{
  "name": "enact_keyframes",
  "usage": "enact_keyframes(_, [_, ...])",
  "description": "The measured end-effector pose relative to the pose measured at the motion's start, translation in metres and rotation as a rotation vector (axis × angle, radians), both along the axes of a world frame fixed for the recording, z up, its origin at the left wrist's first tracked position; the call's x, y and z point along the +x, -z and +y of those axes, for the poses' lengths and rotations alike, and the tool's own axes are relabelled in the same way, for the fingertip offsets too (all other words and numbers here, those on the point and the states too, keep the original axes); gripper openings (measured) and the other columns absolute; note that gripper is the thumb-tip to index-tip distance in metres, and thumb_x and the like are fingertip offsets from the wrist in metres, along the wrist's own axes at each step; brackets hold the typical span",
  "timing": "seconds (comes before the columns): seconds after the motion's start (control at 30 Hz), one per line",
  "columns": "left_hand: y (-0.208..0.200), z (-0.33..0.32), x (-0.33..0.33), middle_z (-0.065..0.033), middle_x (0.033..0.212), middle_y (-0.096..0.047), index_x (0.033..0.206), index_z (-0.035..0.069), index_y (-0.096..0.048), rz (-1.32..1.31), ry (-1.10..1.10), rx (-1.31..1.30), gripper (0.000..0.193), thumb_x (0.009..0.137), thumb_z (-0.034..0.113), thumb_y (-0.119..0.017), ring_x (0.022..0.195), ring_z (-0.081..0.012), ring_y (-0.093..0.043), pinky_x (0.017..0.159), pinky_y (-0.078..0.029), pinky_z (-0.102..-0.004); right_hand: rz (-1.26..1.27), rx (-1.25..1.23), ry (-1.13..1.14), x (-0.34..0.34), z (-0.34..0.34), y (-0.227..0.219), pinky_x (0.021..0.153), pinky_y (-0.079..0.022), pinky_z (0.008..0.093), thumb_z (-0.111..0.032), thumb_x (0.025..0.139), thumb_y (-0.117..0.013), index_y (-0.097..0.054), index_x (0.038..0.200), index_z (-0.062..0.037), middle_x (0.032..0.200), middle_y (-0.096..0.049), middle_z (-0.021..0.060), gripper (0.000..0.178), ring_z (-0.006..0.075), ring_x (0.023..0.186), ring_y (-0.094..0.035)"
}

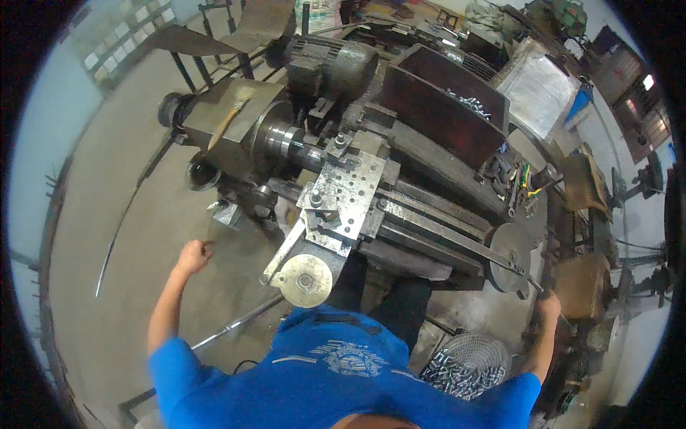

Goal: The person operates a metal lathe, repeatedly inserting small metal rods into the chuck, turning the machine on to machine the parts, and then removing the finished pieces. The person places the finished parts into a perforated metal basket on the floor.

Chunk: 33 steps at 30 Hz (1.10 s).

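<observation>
My left hand (194, 257) is held out over the floor, left of a small lathe. Its fingers are curled closed, and I cannot make out what, if anything, is in them. At the far right, my right hand (549, 306) is wrapped round the end of a long metal lever (457, 239). That lever runs from the lathe's tool slide (350, 187) across a round disc (511, 250). The chuck (286, 141) faces the slide. A round brass-coloured plate (306, 280) with a crank arm (284, 250) sits at the near side, close to my body.
A wicker basket (479, 350) with many small metal parts stands low by my right side. Behind the lathe is a dark bin (446, 100) with similar parts. A brush (230, 123) lies on the headstock, and wrenches (514, 193) lie at right. One rod (236, 325) slants beside my left arm.
</observation>
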<state>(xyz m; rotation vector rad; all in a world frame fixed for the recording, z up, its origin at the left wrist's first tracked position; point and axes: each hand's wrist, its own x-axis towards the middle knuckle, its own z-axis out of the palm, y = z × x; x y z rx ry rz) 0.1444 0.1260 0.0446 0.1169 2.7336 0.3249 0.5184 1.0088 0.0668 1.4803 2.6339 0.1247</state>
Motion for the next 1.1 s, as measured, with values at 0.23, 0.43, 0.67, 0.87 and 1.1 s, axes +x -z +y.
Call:
enact_keyframes(0.23, [-0.063,0.077,0.106,-0.0062,0.082,-0.066,0.116,0.002,-0.055,-0.247,0.080,0.536,0.038,0.079,0.007,-0.061,0.072,-0.0121,-0.061,0.070,-0.050,-0.0279,-0.081,0.153,0.029,0.018,0.043,0.053,0.084,-0.046,0.0429,-0.015,0.075,-0.051,-0.055,0.108,-0.0034,0.107,-0.058,0.0187,0.035,0.0353,0.097,-0.057])
enact_keyframes(0.43, [-0.086,0.112,0.131,-0.0099,0.087,-0.066,0.113,0.004,-0.057,-0.358,0.347,0.251,0.039,0.080,0.022,-0.065,0.081,-0.0205,-0.062,0.078,-0.048,-0.0329,-0.013,0.120,0.113,0.044,-0.033,0.036,0.079,-0.048,0.0444,-0.019,0.071,-0.055,-0.057,0.102,-0.0048,0.098,-0.061,0.0189,0.035,0.0360,0.091,-0.059])
enact_keyframes(0.67, [-0.041,0.112,0.133,-0.0081,0.087,-0.068,0.106,0.008,-0.062,-0.392,0.304,0.346,0.026,0.083,0.017,-0.057,0.079,-0.0195,-0.064,0.074,-0.048,-0.0324,0.134,0.121,0.227,0.082,-0.133,0.068,0.073,-0.049,0.0461,-0.027,0.066,-0.060,-0.060,0.103,-0.0093,0.095,-0.064,0.0180,0.041,0.0376,0.084,-0.061])
enact_keyframes(0.87, [-0.044,0.115,0.136,-0.0067,0.087,-0.068,0.107,0.009,-0.062,-0.415,0.280,0.307,0.026,0.082,0.014,-0.056,0.079,-0.0186,-0.064,0.075,-0.048,-0.0334,0.354,0.085,0.244,0.076,-0.186,0.069,0.071,-0.044,0.0497,-0.026,0.062,-0.056,-0.061,0.091,-0.0031,0.086,-0.062,0.0235,0.037,0.0439,0.081,-0.058])
enact_keyframes(1.1, [-0.039,0.115,0.136,-0.0081,0.081,-0.068,0.104,0.008,-0.064,-0.368,0.286,0.376,0.027,0.079,0.012,-0.053,0.077,-0.0215,-0.064,0.072,-0.048,-0.0334,0.422,0.069,0.284,0.068,-0.210,0.068,0.070,-0.044,0.0506,-0.028,0.060,-0.057,-0.062,0.083,-0.0043,0.082,-0.061,0.0230,0.034,0.0431,0.077,-0.057])
